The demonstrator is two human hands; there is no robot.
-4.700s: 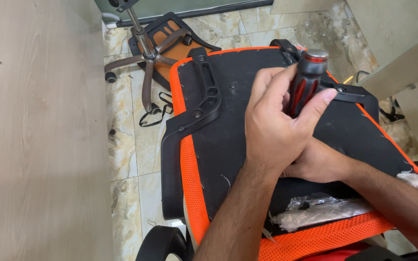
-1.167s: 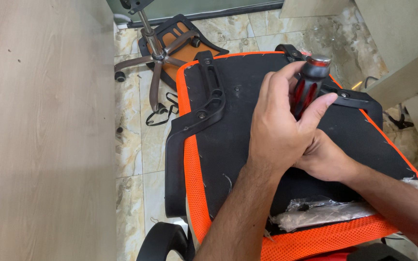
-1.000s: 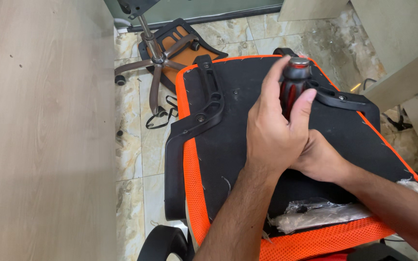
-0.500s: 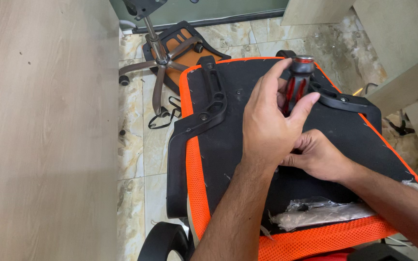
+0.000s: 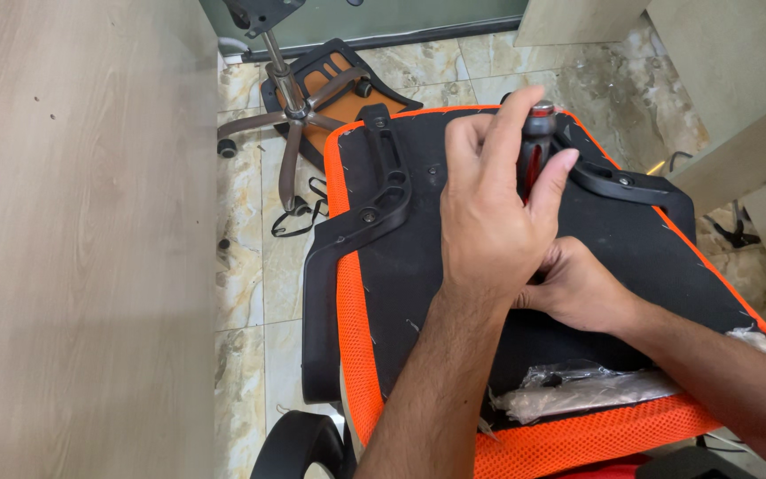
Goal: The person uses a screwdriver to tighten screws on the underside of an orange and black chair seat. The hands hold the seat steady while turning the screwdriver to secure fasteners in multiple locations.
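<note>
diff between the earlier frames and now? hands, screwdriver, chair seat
The left hand has re-gripped the screwdriver handle: earlier its fingers wrapped around the red and black grip, now the fingertips reach over toward the cap with the thumb on the far side. The right hand has edged out from under the left and shows more. Nothing was let go. The upturned orange seat, its black armrest brackets and the chair base lie as before.
</note>
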